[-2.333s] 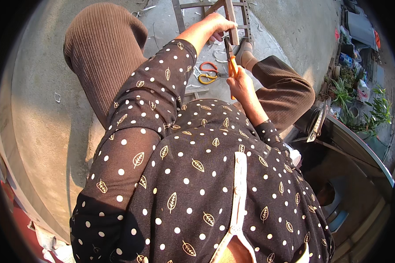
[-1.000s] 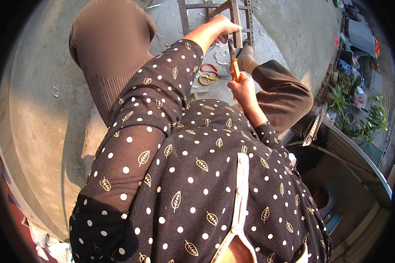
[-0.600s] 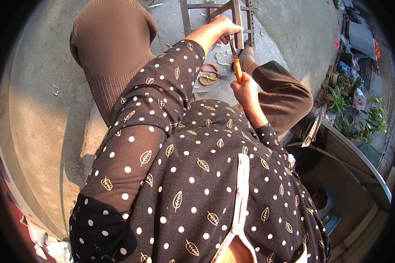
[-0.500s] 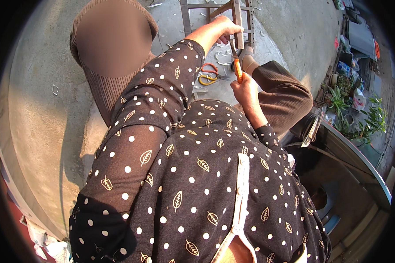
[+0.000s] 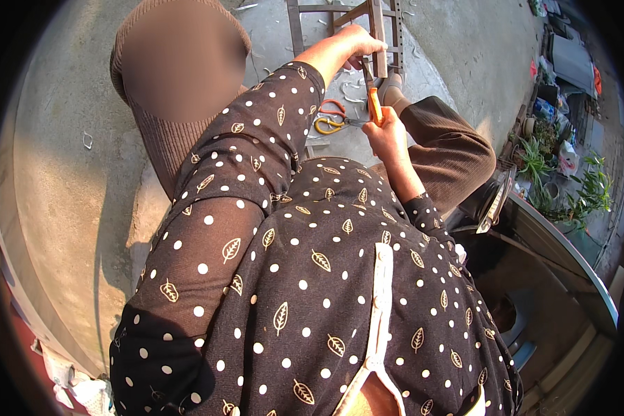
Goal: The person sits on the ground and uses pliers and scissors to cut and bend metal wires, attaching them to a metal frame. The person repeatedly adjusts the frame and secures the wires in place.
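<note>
An orange-handled utility knife (image 5: 375,105) is gripped in my right hand (image 5: 388,133), its dark blade pointing away from me toward the wooden bar. My left hand (image 5: 359,46) reaches far out, its thumb across a wooden bar (image 5: 378,41) of a small wooden frame and its fingers curled under near the blade. Whether a small piece is pinched there too, I cannot tell. Scissors (image 5: 331,125) with one red and one yellow handle loop lie below my hands, between my legs.
Pale curled shavings (image 5: 353,90) are scattered on the concrete ground around the frame. My bent knee (image 5: 180,69) is at the left, my other leg (image 5: 447,145) at the right. Potted plants (image 5: 589,187) and clutter line the far right. A dark bin-like container (image 5: 548,291) stands beside me.
The knife handle has shifted slightly up and now stands more upright, with my right hand a little higher. My left hand stays on the wooden bar.
</note>
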The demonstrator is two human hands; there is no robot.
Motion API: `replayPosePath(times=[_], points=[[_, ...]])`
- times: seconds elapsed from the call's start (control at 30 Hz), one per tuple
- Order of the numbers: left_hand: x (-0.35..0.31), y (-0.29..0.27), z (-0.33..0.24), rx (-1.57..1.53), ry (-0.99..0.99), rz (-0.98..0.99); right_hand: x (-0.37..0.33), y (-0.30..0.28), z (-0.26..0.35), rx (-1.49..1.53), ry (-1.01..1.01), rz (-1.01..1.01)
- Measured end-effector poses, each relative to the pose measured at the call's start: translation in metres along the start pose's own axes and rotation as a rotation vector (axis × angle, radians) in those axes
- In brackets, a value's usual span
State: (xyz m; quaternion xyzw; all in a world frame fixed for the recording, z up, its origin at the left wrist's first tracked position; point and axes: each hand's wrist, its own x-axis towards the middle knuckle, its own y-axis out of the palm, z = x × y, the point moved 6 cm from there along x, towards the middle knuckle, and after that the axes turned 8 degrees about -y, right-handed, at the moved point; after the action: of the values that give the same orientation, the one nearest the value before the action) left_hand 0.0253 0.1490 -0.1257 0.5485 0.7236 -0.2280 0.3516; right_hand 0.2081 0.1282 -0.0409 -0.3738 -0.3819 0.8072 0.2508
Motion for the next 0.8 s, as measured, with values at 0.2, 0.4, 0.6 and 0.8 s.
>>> replayPosePath(times=[0.2,0.4,0.6,0.8], points=[[0.000,-0.001,0.001,0.009,-0.013,0.005,-0.003,-0.003,0.011,0.201,0.096,0.052],[-0.001,-0.001,-0.003,0.035,0.041,-0.041,-0.005,0.001,-0.002,0.342,0.095,-0.042],[0.001,0.000,0.002,-0.098,0.033,-0.033,-0.006,0.011,0.011,0.506,0.183,0.251],[0.009,0.001,0.008,-0.167,0.056,0.020,-0.017,0.021,0.029,1.045,0.249,0.393]])
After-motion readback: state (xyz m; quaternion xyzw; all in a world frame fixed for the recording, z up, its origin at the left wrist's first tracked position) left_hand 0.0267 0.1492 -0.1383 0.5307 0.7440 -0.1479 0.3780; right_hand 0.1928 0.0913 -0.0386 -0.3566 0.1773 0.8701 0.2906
